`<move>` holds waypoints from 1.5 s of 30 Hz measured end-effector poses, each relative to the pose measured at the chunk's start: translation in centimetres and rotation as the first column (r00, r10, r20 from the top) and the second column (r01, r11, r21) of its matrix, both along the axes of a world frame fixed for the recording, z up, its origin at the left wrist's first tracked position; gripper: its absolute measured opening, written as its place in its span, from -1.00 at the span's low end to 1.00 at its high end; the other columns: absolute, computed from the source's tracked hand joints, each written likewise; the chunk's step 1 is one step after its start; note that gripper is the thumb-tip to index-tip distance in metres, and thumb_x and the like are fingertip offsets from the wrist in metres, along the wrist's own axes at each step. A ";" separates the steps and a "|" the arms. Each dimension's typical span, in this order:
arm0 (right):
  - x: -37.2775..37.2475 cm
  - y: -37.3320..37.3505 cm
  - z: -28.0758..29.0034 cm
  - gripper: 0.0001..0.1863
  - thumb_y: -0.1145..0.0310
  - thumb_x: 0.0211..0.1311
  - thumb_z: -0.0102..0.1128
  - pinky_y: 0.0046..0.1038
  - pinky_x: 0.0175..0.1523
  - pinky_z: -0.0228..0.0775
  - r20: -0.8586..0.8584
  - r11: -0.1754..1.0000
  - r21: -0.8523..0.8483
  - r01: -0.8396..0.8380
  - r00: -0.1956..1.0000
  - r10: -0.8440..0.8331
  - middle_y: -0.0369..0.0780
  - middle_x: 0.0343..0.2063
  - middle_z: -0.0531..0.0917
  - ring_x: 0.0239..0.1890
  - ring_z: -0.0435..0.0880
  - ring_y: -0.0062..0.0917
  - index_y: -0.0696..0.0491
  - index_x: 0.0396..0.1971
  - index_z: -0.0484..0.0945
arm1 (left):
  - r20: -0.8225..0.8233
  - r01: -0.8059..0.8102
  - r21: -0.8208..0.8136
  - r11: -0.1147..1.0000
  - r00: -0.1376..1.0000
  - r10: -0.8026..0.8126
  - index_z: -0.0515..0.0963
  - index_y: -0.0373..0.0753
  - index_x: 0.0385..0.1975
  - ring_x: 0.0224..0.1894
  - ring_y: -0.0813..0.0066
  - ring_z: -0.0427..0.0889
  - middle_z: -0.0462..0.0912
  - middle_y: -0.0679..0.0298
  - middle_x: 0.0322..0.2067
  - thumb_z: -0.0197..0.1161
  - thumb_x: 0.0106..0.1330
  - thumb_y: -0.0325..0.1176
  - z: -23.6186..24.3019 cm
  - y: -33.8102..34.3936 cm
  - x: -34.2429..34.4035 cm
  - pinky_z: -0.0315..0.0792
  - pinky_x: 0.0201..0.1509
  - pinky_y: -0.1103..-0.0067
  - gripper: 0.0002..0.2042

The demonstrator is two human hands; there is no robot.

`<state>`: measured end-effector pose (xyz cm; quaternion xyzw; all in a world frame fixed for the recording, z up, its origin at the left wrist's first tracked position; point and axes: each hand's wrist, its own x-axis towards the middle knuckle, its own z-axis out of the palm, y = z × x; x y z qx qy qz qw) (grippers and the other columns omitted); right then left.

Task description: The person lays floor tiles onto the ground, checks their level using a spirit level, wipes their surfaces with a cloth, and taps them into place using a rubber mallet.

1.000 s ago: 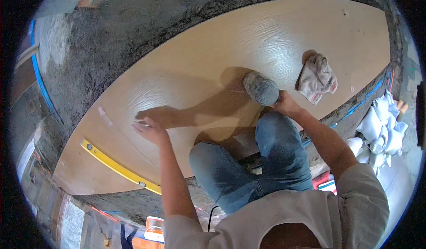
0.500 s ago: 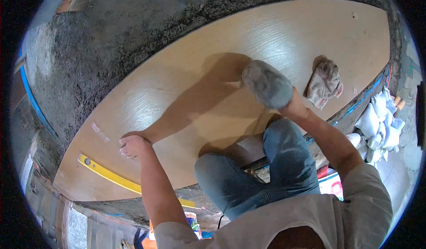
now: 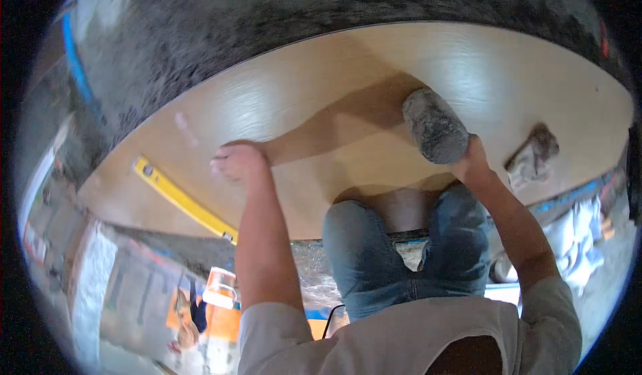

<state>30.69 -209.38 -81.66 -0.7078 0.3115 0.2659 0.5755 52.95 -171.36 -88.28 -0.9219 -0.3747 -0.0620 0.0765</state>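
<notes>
My right hand [image 3: 473,164] is wrapped around a mallet, whose handle is hidden. Its thick, worn grey head [image 3: 436,128] is over the pale wood-look panel [image 3: 314,194]; I cannot tell whether it touches the surface. Off to the left, my left hand [image 3: 242,162] leans on the panel with its fingers stretched out and nothing in it. A yellow spirit level [image 3: 184,199] lies nearer the panel's left front edge, left of my left forearm. To the right of the mallet is a crumpled, dirty work glove or cloth [image 3: 533,156].
Rough dark mortar [image 3: 221,41] runs along the panel's far edge. My knees [image 3: 354,224] are at its near edge. A white bucket [image 3: 221,288] and orange items are behind on the left; pale sacks [image 3: 578,238] lie at the right. A blue line [image 3: 77,67] shows far left.
My view has turned and shifted, so the panel and everything on it sit differently in the picture. The mallet's head is tilted a little differently; my left hand stays on the panel.
</notes>
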 end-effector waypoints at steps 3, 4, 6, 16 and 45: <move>3.8 3.1 1.6 -0.56 0.31 -0.04 0.30 -0.36 -0.02 0.45 -0.012 0.987 0.148 0.056 0.998 -0.055 -0.13 -0.20 0.63 -0.11 0.60 -0.33 0.13 -0.11 0.51 | 0.037 -0.046 -0.042 0.998 0.998 0.048 0.33 -0.43 0.03 0.17 -0.06 0.25 0.28 -0.12 0.13 -0.23 0.36 -0.15 -0.7 0.2 -0.2 0.14 0.23 0.16 -0.55; 5.1 4.2 2.1 -0.60 0.36 0.00 0.26 -0.36 -0.02 0.45 0.015 0.986 0.163 0.029 0.999 -0.032 -0.14 -0.17 0.61 -0.10 0.59 -0.37 0.16 -0.11 0.51 | 0.111 -0.066 -0.100 0.993 0.991 0.077 0.30 -0.42 0.09 0.24 -0.06 0.18 0.22 -0.10 0.19 -0.23 0.37 -0.12 -0.8 0.1 -0.1 0.07 0.29 0.18 -0.51; 7.3 6.4 3.2 -0.66 0.40 0.05 0.20 -0.40 -0.03 0.45 0.147 0.970 -0.022 -0.241 0.959 0.241 -0.12 -0.17 0.61 -0.10 0.59 -0.36 0.16 -0.13 0.53 | 0.100 -0.101 -0.112 0.989 0.989 0.112 0.26 -0.42 0.13 0.27 -0.05 0.13 0.19 -0.08 0.22 -0.23 0.38 -0.10 -0.6 -0.2 -0.1 0.03 0.31 0.18 -0.49; 12.4 12.5 1.6 -0.79 0.28 0.04 0.11 -0.12 -0.49 0.42 0.346 0.839 -0.408 -0.359 0.790 0.506 -0.06 -0.64 0.59 -0.56 0.59 -0.09 0.05 -0.35 0.54 | 0.064 -0.164 -0.175 0.971 0.982 0.178 0.17 -0.37 0.21 0.30 -0.03 0.07 0.11 -0.04 0.26 -0.26 0.39 -0.07 0.0 -0.3 0.2 -0.03 0.33 0.17 -0.46; 13.7 12.8 0.3 -0.73 0.23 -0.04 0.22 -0.20 -0.19 0.44 -0.033 0.757 -0.488 -0.434 0.876 0.481 0.03 -0.48 0.61 -0.33 0.61 -0.14 0.13 -0.42 0.61 | 0.098 -0.205 -0.169 0.964 0.970 0.223 0.19 -0.26 0.22 0.33 0.12 0.05 0.12 0.08 0.29 -0.22 0.37 -0.10 0.6 -1.0 0.4 -0.03 0.30 0.08 -0.50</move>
